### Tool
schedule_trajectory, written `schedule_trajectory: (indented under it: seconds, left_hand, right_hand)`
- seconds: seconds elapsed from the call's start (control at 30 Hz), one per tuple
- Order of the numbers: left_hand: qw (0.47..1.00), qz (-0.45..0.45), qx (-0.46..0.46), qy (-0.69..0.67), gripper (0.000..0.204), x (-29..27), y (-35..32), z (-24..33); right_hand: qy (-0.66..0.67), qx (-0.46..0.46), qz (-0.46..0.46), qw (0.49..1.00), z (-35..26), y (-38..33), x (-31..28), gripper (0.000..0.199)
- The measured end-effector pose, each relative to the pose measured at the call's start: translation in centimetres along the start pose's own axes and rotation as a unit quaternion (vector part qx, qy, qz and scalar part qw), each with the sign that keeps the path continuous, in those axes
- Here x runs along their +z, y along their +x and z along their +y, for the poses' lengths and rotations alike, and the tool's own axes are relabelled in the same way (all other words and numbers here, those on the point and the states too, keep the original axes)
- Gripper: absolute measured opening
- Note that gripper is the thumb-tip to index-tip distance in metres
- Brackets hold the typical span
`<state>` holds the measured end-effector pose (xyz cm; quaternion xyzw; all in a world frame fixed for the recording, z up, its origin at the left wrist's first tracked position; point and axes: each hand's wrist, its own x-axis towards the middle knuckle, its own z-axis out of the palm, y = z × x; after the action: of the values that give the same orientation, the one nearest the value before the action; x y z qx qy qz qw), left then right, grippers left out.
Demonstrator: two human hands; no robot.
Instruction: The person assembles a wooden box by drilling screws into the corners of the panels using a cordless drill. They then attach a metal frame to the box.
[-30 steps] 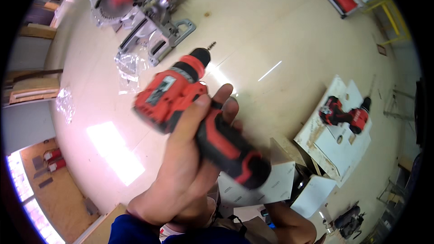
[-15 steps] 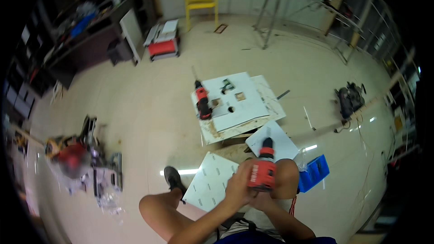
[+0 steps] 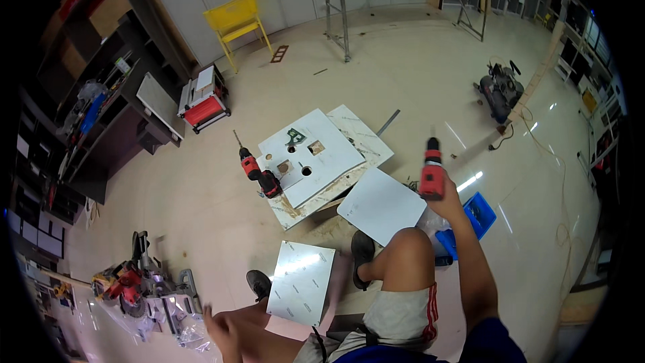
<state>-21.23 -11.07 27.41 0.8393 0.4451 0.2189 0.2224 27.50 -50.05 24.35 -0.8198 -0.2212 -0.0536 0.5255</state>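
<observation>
My right hand (image 3: pixel 446 203) grips a red and black cordless drill (image 3: pixel 432 178), raised above the floor at the right with its nose pointing away from me. My left hand (image 3: pixel 223 335) is low on the left by my thigh, holding nothing, its fingers apart and a little blurred. A white rounded board (image 3: pixel 383 205) lies beyond my right knee. Between my legs is a white patterned panel (image 3: pixel 302 282). Ahead, a white board with round and square holes (image 3: pixel 329 168) rests on a larger marble-look panel (image 3: pixel 363 134). A second red drill (image 3: pixel 250 165) lies at its left edge.
A blue bin (image 3: pixel 480 215) stands right of my knee. At the lower left is a miter saw (image 3: pixel 134 289). A compressor-like machine (image 3: pixel 500 91) and a cable are at the right. Farther off are a red-sided table saw (image 3: pixel 205 104), a yellow chair (image 3: pixel 235 23) and a metal trestle (image 3: pixel 342 13).
My left hand has let go of the drill and moved down to the left. My right hand has carried the drill up and to the right. The view has turned and tilted.
</observation>
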Motion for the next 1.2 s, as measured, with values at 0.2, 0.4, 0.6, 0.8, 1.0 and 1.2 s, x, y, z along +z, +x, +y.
schedule_trajectory:
  seconds: [0.2,0.4,0.6,0.8,1.0,1.2]
  left_hand:
    - [0.978,0.065,-0.151,-0.126,0.093,1.4,-14.3,-4.0]
    - [0.937,0.091,-0.261,-0.213,0.095,2.8,-19.6,-8.2]
    - [0.940,0.073,-0.245,-0.226,0.098,2.5,-18.8,-11.3]
    - [0.925,0.037,-0.252,-0.280,0.093,1.0,-15.8,-14.1]
    - [0.974,0.075,-0.125,-0.172,0.064,-1.5,-7.2,-13.4]
    - [0.981,0.056,0.174,-0.057,0.042,2.6,-2.5,-2.1]
  right_hand:
    - [-0.359,0.163,-0.217,0.893,12.4,0.5,8.7,0.048]
    - [-0.459,0.103,-0.261,0.843,17.9,-2.2,15.5,0.053]
    - [-0.479,0.051,-0.207,0.852,19.4,-2.3,15.4,0.067]
    - [-0.310,0.088,-0.190,0.927,14.7,-4.0,15.8,0.074]
    - [0.402,0.330,-0.249,0.817,5.3,-8.2,10.6,0.052]
    - [0.135,0.093,-0.150,0.975,-6.4,-12.4,5.4,0.042]
